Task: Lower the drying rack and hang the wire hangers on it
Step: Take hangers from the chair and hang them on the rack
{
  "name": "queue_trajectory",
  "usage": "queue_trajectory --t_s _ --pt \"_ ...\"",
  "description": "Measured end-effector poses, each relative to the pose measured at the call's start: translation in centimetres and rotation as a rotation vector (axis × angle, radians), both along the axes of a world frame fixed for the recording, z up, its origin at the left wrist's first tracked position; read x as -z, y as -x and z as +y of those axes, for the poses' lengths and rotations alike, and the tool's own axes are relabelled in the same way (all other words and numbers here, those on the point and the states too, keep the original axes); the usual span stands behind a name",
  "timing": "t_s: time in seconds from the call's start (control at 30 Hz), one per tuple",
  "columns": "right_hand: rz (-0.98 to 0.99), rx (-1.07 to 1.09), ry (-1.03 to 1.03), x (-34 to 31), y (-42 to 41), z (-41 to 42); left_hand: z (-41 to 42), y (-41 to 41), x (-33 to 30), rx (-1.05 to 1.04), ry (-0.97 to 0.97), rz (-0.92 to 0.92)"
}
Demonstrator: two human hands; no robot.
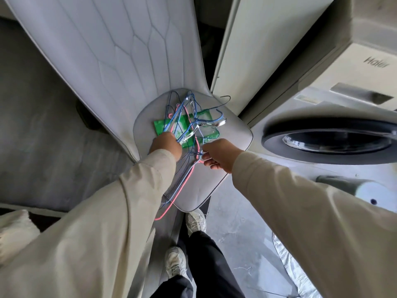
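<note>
A tangled bunch of wire hangers (189,117), blue, pink and dark, lies on the grey seat (234,134) of a padded chair, over a green plastic packet (169,125). My left hand (166,145) grips several hangers at the left of the bunch. My right hand (219,154) pinches the twisted neck of a pink hanger (182,190), whose long side trails down past the seat's front edge. No drying rack is in view.
The chair's quilted backrest (111,44) rises behind the seat. A front-loading washing machine (330,140) stands at the right, with a white panel (257,44) leaning behind it. My feet (184,244) stand on grey floor below the seat. A pale cushion (15,231) lies at the lower left.
</note>
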State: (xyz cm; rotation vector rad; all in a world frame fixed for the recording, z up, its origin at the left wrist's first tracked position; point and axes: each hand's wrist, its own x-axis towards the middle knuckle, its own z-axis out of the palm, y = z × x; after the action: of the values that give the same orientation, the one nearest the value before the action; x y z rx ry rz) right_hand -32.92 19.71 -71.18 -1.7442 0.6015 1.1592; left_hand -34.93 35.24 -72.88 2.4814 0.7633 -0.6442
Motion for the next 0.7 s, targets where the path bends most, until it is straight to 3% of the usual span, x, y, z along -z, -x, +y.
queue_trajectory --t_s 0.5,0.7 --pt "0.0 -0.023 -0.003 1.1 2.5 1.4 0.4 0.7 -0.1 -0.151 0.106 -0.022" --pt "-0.024 0.222 -0.162 1.3 1.9 4.2 0.3 1.5 -0.3 -0.172 0.497 0.029"
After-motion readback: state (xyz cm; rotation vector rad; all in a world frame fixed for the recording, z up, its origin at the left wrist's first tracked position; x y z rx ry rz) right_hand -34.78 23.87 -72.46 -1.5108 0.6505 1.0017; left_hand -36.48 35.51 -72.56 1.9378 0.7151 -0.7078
